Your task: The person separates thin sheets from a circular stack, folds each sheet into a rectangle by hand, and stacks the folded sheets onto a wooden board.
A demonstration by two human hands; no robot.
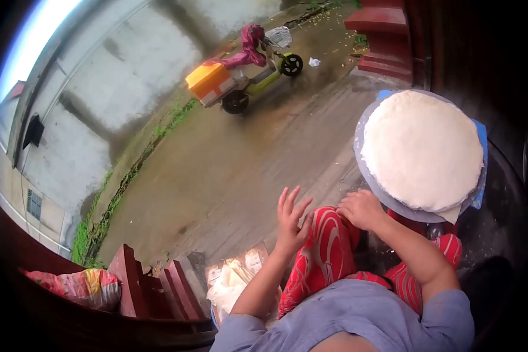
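Note:
My left hand is raised beside my knee, fingers spread and holding nothing. My right hand rests at the knee of my red patterned trousers; its fingers are bent loosely, the tips partly hidden. To the right of it, a thick, round, white dough-like pile lies on a round grey board, with a thin pointed flap hanging over the near edge. Neither hand touches the pile. Left of my legs, thin cream-coloured sheets lie crumpled in an open container.
Blue material shows under the grey board. Dark red steps stand at the back right, and more red ledges at the left by a colourful sack. A scooter with an orange box is parked on the wet yard.

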